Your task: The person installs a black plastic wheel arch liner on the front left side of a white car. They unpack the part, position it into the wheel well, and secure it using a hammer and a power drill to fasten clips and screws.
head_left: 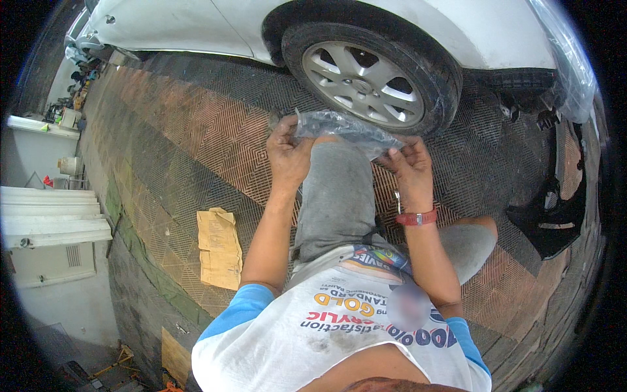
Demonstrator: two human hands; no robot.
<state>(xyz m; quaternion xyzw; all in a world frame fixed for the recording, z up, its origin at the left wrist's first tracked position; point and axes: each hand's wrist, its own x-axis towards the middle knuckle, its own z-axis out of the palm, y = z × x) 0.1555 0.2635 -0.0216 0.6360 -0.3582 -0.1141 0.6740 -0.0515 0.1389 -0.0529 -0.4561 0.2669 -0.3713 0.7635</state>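
A crumpled sheet of clear plastic (349, 126) stretches between my hands, just above my raised knee and close in front of the car wheel (361, 81). My left hand (287, 149) pinches its left end between thumb and fingers. At the other end, my right hand (411, 166) grips the plastic's lower right corner, fingers bent round it. Whether anything lies inside the plastic cannot be made out. A red watch (416, 217) is on my right wrist, and a small shiny metal piece (397, 201) shows beside it.
A white car (176, 26) stands directly ahead, with clear plastic film (569, 72) hanging at its right end. Brown paper (219, 248) lies on the patterned floor to my left. A black car part (555, 212) rests at the right. White cabinets (55, 215) stand far left.
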